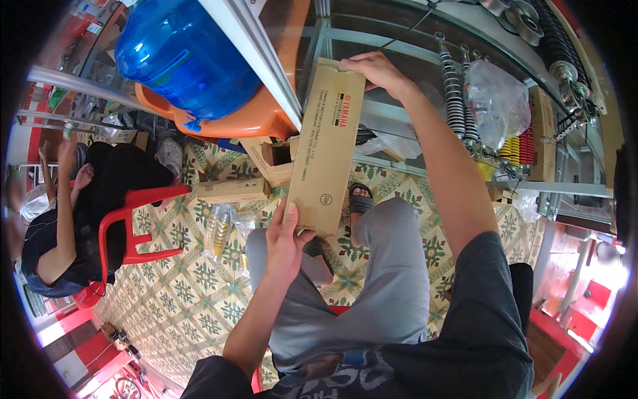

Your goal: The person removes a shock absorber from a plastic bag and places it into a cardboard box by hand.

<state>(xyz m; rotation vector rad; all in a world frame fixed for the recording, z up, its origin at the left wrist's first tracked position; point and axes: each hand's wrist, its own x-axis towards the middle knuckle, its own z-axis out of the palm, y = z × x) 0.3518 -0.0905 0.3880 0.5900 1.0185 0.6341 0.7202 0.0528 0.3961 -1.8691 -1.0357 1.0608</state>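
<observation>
A long cardboard box (321,159) with Yamaha print is held up in front of my knees, tilted slightly. My left hand (286,237) grips its lower end, thumb on the printed face. At the upper end my right hand (376,72) holds the box by its top edge, where the cardboard looks creased. Whether that end is sealed cannot be told, and the contents are hidden. On the tiled floor to the left lie shock absorbers in clear plastic (218,229). Beside them rests a smaller cardboard box (233,190).
A blue water bottle (184,60) stands on an orange plastic stool (239,112). To the right, several shock absorbers (451,85) stand on a glass shelf unit (563,187). At left a person (99,199) sits on a red plastic chair (130,234). An open carton (274,157) sits behind my box.
</observation>
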